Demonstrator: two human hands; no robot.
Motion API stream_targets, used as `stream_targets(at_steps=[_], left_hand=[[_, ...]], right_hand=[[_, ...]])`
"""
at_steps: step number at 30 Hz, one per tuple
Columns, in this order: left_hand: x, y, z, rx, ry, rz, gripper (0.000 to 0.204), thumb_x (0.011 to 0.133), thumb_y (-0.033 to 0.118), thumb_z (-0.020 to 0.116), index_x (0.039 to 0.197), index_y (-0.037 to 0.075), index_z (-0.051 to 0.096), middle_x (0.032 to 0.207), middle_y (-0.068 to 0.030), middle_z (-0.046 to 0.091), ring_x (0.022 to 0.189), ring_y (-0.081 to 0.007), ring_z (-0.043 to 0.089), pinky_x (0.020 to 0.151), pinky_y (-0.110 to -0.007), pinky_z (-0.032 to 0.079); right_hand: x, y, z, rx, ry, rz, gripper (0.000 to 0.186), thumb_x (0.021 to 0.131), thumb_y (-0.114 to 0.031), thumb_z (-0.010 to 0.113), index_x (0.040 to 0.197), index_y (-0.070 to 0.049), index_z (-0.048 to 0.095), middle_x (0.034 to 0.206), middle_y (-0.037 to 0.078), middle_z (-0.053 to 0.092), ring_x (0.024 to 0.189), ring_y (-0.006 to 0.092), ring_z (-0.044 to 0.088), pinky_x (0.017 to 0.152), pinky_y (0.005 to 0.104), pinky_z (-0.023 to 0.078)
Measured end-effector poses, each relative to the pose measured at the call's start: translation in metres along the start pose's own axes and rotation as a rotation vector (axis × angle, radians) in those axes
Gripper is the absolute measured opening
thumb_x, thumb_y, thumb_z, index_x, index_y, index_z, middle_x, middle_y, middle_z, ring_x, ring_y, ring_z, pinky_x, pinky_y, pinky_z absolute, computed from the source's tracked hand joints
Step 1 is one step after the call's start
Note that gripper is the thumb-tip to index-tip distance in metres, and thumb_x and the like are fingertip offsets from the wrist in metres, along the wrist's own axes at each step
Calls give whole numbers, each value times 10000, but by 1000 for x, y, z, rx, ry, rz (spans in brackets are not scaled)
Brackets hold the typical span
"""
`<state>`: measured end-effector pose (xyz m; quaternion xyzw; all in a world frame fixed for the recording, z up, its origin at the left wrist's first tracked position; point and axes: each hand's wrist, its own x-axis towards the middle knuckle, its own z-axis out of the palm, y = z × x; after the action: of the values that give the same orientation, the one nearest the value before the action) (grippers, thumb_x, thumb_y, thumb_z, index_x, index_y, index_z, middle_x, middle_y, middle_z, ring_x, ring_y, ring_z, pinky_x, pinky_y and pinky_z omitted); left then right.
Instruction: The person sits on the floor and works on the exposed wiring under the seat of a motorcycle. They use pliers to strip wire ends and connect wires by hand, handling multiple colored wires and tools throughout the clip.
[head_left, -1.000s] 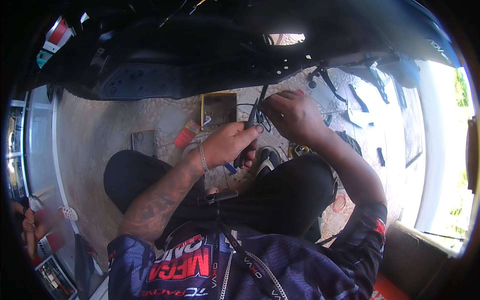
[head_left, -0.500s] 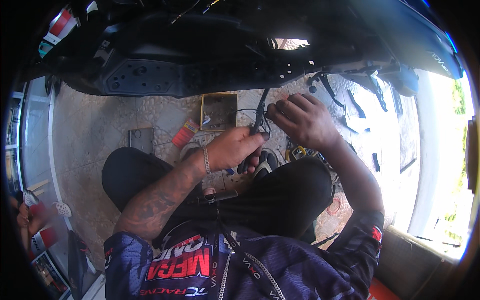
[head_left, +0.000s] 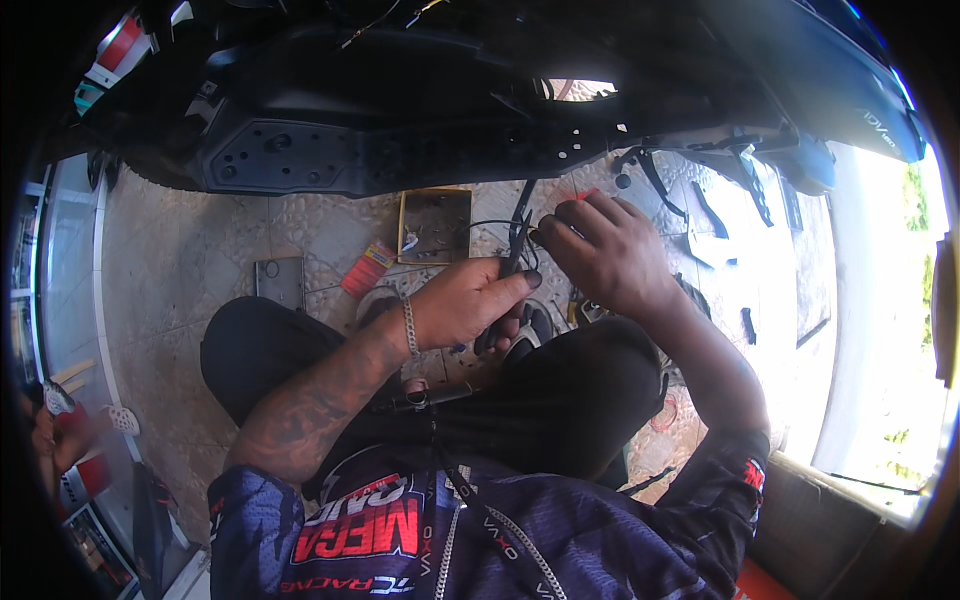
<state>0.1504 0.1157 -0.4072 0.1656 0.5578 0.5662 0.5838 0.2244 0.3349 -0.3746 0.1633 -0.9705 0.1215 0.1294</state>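
Pliers (head_left: 508,285) stand nearly upright in the left hand (head_left: 470,302), closed around their handles, tip toward the black wire (head_left: 490,224). Just right of the tip, the right hand (head_left: 600,255) pinches that wire, beneath the vehicle's black underside (head_left: 400,150).

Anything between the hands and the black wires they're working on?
Nothing visible. The left hand grips dark-handled pliers whose tip reaches the black wires, and the right hand has its fingers at the same wires. The small tray lies on the floor behind.
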Motion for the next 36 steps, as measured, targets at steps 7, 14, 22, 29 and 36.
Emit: stream_targets(at_steps=[7, 14, 22, 29, 36], left_hand=[[-2, 0, 2, 74, -45, 31, 375, 1091, 355, 543, 905, 34, 598, 791, -35, 639, 670, -132, 668, 605, -288, 568], [-3, 2, 3, 30, 23, 8, 376, 1066, 347, 592, 889, 16, 614, 750, -37, 646, 617, -122, 643, 573, -284, 533], [-10, 6, 2, 115, 2, 55, 367, 1087, 362, 544, 924, 39, 604, 791, -34, 645, 682, -135, 682, 593, -277, 560], [-7, 4, 3, 97, -5, 40, 355, 1087, 352, 548, 941, 34, 608, 797, -33, 649, 689, -132, 676, 599, -277, 560], [-10, 2, 3, 48, 11, 81, 357, 1090, 344, 541, 935, 31, 615, 797, -36, 654, 701, -122, 669, 623, -290, 568]], right_hand=[[1, -15, -5, 938, -161, 749, 166, 945, -204, 700, 1014, -56, 674, 907, 75, 653, 797, 245, 655, 705, 347, 507], [6, -3, -9, -192, 17, -169, 173, 1009, -226, 662, 1062, -62, 646, 921, 42, 662, 768, 142, 634, 673, 314, 514], [3, -21, -6, 449, 10, 374, 135, 970, -192, 689, 1043, -79, 676, 915, 82, 677, 725, 259, 659, 682, 323, 540], [2, -19, -10, 628, 17, 442, 152, 979, -198, 673, 1104, -113, 692, 936, 66, 655, 779, 267, 654, 734, 335, 528], [2, -22, -8, 332, 36, 254, 130, 956, -168, 715, 1014, -59, 675, 880, 73, 670, 732, 265, 655, 684, 368, 541]])
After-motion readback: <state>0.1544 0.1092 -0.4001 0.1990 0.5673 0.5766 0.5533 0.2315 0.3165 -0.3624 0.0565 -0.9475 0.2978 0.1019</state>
